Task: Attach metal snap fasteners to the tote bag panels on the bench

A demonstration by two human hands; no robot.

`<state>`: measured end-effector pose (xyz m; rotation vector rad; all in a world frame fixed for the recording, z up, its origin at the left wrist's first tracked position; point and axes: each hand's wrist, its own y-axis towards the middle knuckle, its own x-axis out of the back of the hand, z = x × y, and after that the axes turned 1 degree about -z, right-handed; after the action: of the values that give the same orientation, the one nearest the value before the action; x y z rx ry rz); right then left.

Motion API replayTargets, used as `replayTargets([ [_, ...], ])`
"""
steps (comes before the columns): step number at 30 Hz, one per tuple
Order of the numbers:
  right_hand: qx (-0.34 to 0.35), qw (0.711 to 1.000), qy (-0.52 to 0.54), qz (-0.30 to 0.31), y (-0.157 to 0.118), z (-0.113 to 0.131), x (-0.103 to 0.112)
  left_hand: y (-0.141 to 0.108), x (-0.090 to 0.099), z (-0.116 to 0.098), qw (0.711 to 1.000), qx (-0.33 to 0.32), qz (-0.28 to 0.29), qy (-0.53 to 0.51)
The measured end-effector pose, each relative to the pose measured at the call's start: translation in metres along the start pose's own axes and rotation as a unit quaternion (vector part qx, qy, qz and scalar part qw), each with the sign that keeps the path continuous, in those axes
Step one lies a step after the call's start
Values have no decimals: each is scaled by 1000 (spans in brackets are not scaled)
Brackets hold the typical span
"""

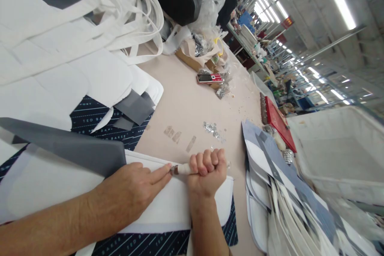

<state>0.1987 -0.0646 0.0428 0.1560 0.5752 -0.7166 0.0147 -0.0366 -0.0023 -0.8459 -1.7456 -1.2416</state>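
Note:
My right hand [207, 172] is closed in a fist round a hand tool [183, 169] with a white-wrapped handle and a short metal tip; its exact kind is unclear. The tip points left and rests at a white panel [162, 212]. My left hand [135, 192] lies on that panel, its front fingers stretched out to the tip. A dark grey flap [90, 152] stands up beside my left wrist. Under the panel, dark navy fabric [144, 244] printed with white lettering shows.
White cut pieces with long straps [120, 20] are heaped at upper left. Small metal parts [213, 130] lie on the table [177, 100], with a red phone [209, 78] behind. More strapped pieces [270, 176] lie at right, beside a white bin [336, 148]. A person [229, 0] is farther back.

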Motion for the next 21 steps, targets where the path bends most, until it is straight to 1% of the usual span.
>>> replayTargets([
  [3,33,996,-7,87,-9,1,-11,1,-1,1,1000,6,-23,1],
  [4,41,994,-10,105,-10,2,-12,0,-2,0,1000,10,-28,2],
  [6,45,993,-9,107,-9,5,-9,-1,-4,0,999,16,-28,1],
  [9,44,997,-3,63,-4,8,-1,-3,-6,0,999,22,-23,-1],
  [12,38,998,-6,56,-2,8,3,-3,-3,-1,1000,15,-5,0],
  [15,39,996,-16,77,-7,5,-1,-3,0,-1,1000,8,11,1],
  [18,69,990,-41,112,-16,2,-7,-4,-2,-3,1000,6,21,0],
  [20,88,983,-83,137,-23,0,-8,-6,-5,-4,1000,18,20,-5],
  [21,92,976,-126,151,-26,-1,-7,-7,-8,-5,1000,25,16,-8],
])
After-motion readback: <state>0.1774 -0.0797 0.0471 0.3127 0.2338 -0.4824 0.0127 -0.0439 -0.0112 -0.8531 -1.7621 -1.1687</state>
